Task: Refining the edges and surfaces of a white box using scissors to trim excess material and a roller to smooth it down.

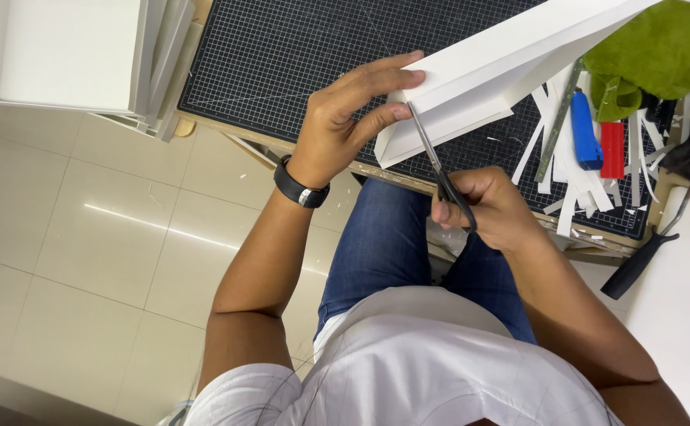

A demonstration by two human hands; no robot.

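My left hand [350, 114] pinches the near end of a long folded white paper sheet [503, 59], which stretches up toward the upper right over a black gridded cutting mat [282, 55]. My right hand [491, 207] grips black-handled scissors [437, 170]. Their metal blades point up into the paper's edge beside my left thumb. A black band sits on my left wrist.
Several cut white paper strips [578, 185] lie on the mat's right side with a metal ruler [559, 118], a blue cutter [585, 134] and a red object [612, 150]. A green cloth [652, 51] lies upper right. White boards [69, 51] are stacked upper left. A black-handled tool [637, 264] rests at right.
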